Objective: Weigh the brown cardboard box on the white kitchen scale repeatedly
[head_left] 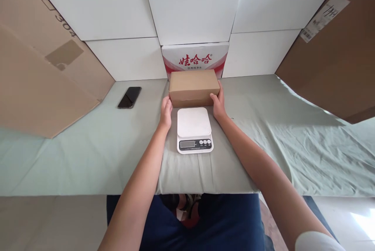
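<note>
A closed brown cardboard box (193, 83) sits between my two hands, just behind the scale. My left hand (166, 111) presses on its left end, with the fingers partly hidden by the box edge. Around the right end curls my right hand (218, 102), thumb on the front face and fingers along the side. In front of the box lies a white kitchen scale (193, 123) with a bare platform. Its small display looks blank, and round buttons stand beside it.
A black phone (129, 97) lies to the left on the green cloth (140, 137). Large cartons stand at left (49, 71) and right (331, 59). Behind the box is a white and red printed carton (195, 56), against white panels (193, 5).
</note>
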A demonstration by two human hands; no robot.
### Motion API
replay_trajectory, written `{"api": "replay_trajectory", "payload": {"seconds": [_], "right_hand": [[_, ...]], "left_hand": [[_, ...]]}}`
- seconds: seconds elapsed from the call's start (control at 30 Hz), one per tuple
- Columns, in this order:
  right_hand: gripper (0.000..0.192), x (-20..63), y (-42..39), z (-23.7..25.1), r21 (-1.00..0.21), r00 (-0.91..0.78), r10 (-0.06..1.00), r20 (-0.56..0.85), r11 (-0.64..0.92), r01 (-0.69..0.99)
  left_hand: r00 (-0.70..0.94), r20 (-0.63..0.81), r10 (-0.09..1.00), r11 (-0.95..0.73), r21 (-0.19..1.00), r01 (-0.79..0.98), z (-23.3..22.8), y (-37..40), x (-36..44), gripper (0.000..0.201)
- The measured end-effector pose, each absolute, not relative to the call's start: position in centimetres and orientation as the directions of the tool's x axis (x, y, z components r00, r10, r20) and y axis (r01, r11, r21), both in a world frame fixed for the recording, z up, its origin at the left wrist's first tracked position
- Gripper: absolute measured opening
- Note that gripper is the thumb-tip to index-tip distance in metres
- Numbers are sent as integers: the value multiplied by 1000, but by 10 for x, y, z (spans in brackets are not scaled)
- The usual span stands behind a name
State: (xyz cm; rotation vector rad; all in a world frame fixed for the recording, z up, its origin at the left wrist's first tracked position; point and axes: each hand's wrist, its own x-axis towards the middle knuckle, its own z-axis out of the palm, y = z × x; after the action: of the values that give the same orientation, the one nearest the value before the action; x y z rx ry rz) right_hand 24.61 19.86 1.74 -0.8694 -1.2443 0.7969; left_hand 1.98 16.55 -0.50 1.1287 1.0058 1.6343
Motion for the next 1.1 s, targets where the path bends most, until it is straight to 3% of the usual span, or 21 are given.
{"api": "replay_trajectory", "payload": {"seconds": [0.17,0.3,0.47,0.73,1.1], "right_hand": [[68,253,204,12,-910,158,914,374,395,-130],[68,284,221,3,-916,327,926,189,287,-281],[65,322,240,-9,-874,453,891,39,251,-417],[60,311,232,-2,-895,394,916,76,237,-379],[56,297,221,5,-922,285,948,140,230,-312]], "left_hand": [[-305,227,925,-289,941,-176,-5,165,10,58],[-463,185,867,-301,934,-191,0,168,-11,55],[-450,167,877,-308,915,-262,2,172,-33,62],[-296,241,924,-325,903,-281,-4,177,-29,61],[-233,238,943,-303,903,-303,-5,178,-22,63]]}}
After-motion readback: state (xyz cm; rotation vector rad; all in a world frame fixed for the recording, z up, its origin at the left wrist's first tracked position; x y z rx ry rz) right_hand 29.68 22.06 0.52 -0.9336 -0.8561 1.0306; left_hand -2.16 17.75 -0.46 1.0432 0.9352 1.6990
